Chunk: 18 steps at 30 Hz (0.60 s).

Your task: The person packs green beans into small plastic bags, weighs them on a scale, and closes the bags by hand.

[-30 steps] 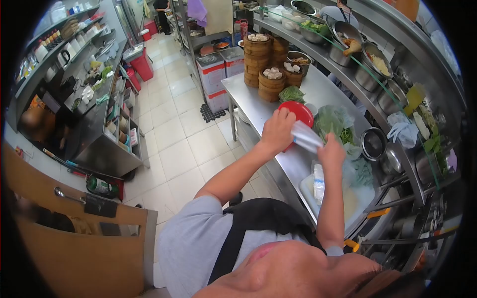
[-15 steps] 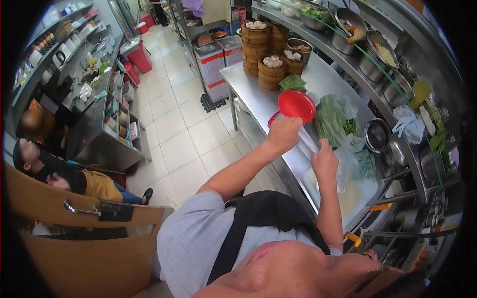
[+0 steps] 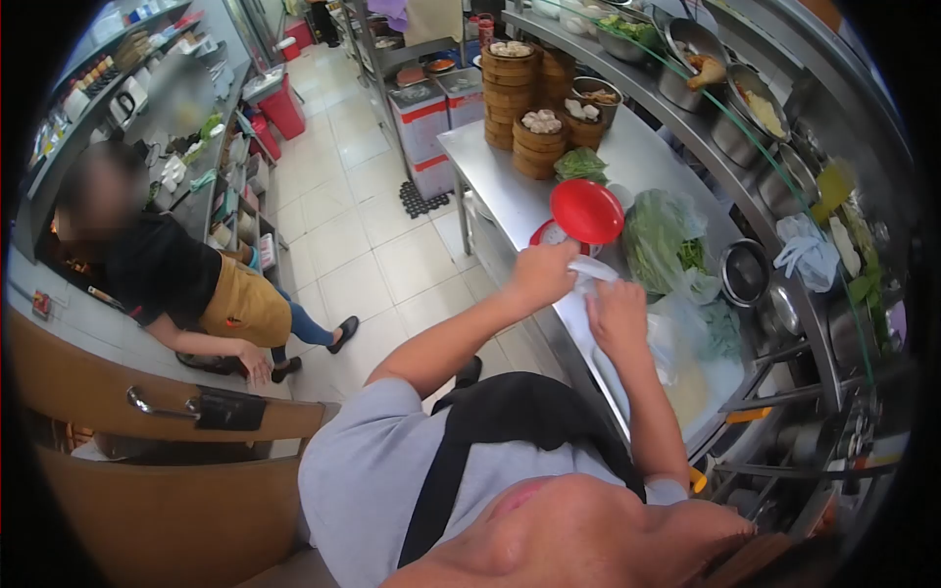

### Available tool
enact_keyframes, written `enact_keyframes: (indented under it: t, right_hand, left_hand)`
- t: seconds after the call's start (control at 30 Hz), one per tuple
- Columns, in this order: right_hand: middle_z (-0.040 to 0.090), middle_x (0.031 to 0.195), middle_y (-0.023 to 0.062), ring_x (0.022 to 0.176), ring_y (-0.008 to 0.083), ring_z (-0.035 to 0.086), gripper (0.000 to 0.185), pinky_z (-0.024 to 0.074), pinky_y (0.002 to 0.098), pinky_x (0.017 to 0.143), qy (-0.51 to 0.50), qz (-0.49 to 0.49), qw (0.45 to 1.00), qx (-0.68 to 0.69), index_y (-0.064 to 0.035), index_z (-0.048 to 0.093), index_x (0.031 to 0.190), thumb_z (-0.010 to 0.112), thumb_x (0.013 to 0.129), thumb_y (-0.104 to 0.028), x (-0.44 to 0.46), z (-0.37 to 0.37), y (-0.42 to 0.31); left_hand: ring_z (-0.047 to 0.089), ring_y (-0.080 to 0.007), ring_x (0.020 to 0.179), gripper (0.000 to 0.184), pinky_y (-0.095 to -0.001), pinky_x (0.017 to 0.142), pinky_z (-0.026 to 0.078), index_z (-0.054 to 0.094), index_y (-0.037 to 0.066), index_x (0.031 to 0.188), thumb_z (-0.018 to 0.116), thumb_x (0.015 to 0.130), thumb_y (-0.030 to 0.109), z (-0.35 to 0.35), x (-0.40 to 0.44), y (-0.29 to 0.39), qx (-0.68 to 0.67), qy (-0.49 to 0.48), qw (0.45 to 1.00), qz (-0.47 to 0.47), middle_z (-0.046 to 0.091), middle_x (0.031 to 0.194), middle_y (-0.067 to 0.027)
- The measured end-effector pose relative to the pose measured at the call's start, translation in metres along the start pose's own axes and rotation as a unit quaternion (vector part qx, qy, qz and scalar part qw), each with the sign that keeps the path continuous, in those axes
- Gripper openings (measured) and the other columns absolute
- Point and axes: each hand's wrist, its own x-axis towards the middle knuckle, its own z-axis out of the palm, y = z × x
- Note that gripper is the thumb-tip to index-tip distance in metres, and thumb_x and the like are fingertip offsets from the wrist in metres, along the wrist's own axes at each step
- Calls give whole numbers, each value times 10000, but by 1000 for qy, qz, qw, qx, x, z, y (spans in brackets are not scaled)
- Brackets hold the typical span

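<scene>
Both of my hands are closed on a translucent plastic bag [image 3: 594, 268], stretched in a short strip between them. My left hand [image 3: 544, 274] pinches its left end, just below a red bowl [image 3: 586, 212]. Lower and to the right, my right hand [image 3: 618, 316] grips the other end; its fingertips are partly hidden. The bowl is tilted towards me, beside what looks like a red-rimmed scale [image 3: 549, 233], mostly covered by the bowl and my left hand. Right of the bowl, leafy greens [image 3: 655, 240] lie in clear plastic.
Stacked bamboo steamers [image 3: 510, 98] stand at the table's far end. Metal pots [image 3: 694, 64] line the shelf along the right. A white cutting board [image 3: 701, 397] lies near my right forearm. On the left, a person in a yellow apron [image 3: 245, 304] stands by a wooden door [image 3: 167, 382].
My hands have drawn closer together, and the plastic between them has changed from a long strip to a short one. The person at left has straightened up and come nearer.
</scene>
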Motion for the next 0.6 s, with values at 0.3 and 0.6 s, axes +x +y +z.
enact_keyframes:
  t: [0.3, 0.6]
  right_hand:
    - [633, 836, 145, 876, 365, 601, 155, 442, 475, 872, -63, -82, 973, 205, -22, 670, 847, 700, 801, -167, 9, -9, -13]
    - [644, 869, 27, 793, 131, 597, 226, 478, 315, 727, -216, 100, 795, 558, 31, 727, 960, 686, 916, -187, 1, -72, 7]
  left_hand:
    - [672, -381, 1044, 333, -455, 896, 540, 684, 26, 1079, 753, 831, 239, -45, -16, -17, -42, -107, 993, -18, 706, 1040, -199]
    - [627, -237, 1129, 370, -366, 990, 488, 682, 10, 1219, 713, 977, 289, -73, -15, -3, -289, -397, 864, 112, 680, 1174, -102]
